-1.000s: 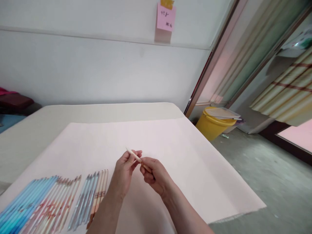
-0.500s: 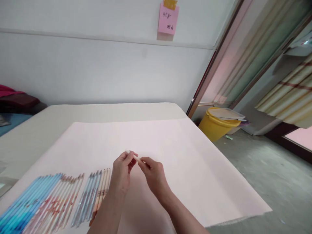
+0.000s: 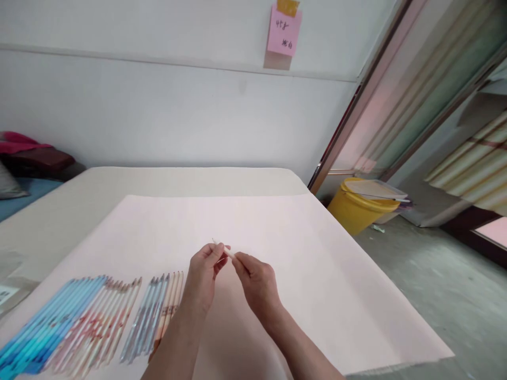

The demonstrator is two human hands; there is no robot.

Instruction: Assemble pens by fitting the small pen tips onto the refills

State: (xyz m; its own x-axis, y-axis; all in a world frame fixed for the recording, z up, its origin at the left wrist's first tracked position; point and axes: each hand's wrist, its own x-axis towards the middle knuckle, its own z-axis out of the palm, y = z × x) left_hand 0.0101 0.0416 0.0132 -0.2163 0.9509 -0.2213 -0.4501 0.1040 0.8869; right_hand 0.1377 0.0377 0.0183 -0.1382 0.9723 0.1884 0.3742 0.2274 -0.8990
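Note:
Both hands hold one slim cream pen (image 3: pixel 228 253) above the pale pink sheet. My left hand (image 3: pixel 203 272) pinches it near the pointed end, which sticks out past the thumb. Closed round the other end is my right hand (image 3: pixel 258 279), hiding that part of the pen. Left of my left forearm lie several cream and brown pens (image 3: pixel 171 295), partly covered by the arm. Beside these are rows of grey-blue pens (image 3: pixel 147 316), white pens with red patterns (image 3: pixel 101 327) and blue pens (image 3: pixel 55 319), their points turned away from me.
The pink sheet (image 3: pixel 317 274) covers most of a cream table (image 3: pixel 190 179) against a white wall. A yellow bucket (image 3: pixel 354 211) with a clear lid or tray on top stands on the floor to the right. A pink note (image 3: pixel 283 34) hangs on the wall.
The whole view has shifted slightly, so everything sits a little further right. Both hands keep their grip on the cream pen, with only a slight change in its position.

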